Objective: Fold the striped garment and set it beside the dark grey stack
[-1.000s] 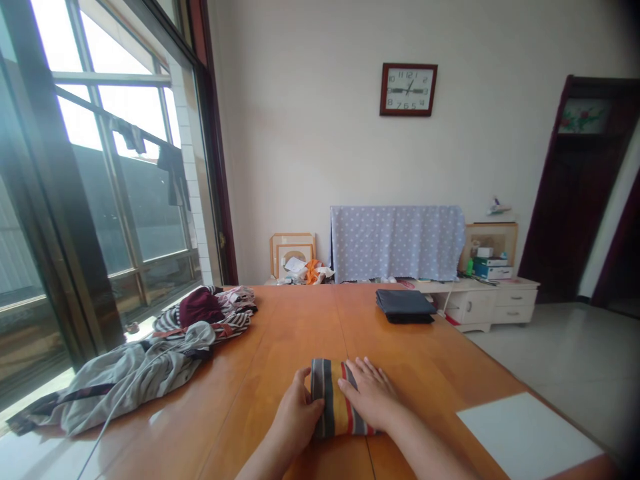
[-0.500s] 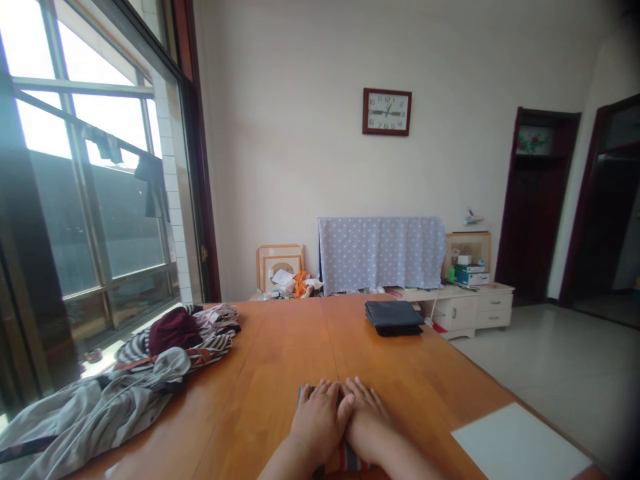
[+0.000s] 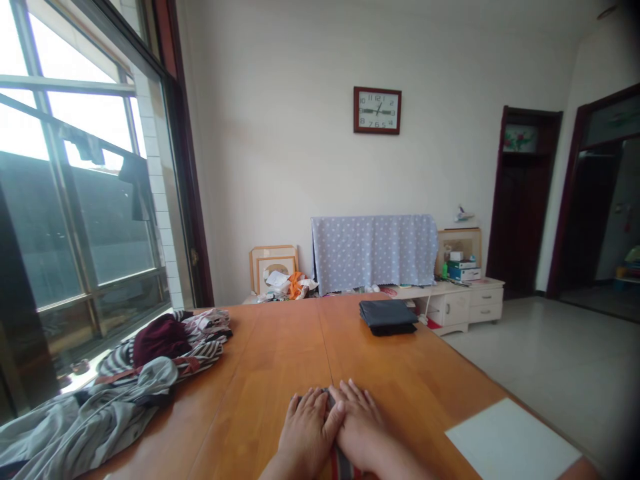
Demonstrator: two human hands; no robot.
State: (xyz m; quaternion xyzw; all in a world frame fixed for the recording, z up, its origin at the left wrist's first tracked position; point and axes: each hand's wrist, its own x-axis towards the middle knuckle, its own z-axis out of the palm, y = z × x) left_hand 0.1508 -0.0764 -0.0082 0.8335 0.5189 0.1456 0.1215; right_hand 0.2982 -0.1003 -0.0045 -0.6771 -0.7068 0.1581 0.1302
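Observation:
My left hand (image 3: 309, 425) lies flat, palm down, on a folded striped cloth (image 3: 343, 467) at the near middle of the wooden table. Beside it, my right hand (image 3: 357, 421) also rests palm down on the cloth, its fingers stretched forward. The left thumb touches or overlaps the edge of the right hand. Most of the cloth is covered by my hands and forearms; grey, red and dark stripes show between the wrists, and a dark bit shows at the fingertips.
A stack of folded dark clothes (image 3: 388, 317) sits at the table's far right. Rumpled clothes (image 3: 160, 360) lie along the left side. A white sheet (image 3: 515, 440) lies at the near right edge of the table (image 3: 270, 353). A window (image 3: 95, 200) stands at left.
The view has turned slightly to the right, so the room has shifted left. Both hands stay flat on the striped cloth, with only a small shift of the fingers.

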